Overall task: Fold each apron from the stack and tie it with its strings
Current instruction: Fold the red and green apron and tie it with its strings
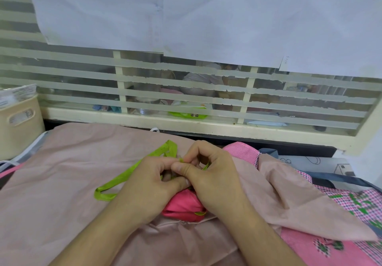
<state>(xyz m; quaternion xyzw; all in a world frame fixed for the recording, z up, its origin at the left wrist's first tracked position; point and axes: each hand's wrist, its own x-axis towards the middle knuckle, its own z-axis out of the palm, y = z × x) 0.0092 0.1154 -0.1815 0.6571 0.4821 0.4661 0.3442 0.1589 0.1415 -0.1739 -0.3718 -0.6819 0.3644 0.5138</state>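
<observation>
knotting looks to be the step in hand: the folded pink apron (185,204) sits bundled near the middle of the pale pink cloth (62,172), under both hands. the left hand (144,185) and the right hand (210,174) meet above it, fingers curled, each pinching the green strings (122,177) where the ends cross. one loop of string trails left and far across the cloth. to tie well, i would keep the bundle pressed down with the heels of the hands, hold tension on both ends, and pull evenly so the roll stays tight. the knot itself is hidden behind the thumbs, so i cannot tell how far it is formed. the stack of aprons (330,214) at right is cut off by the frame edge, and things behind the striped window (186,83) are hard to make out.
</observation>
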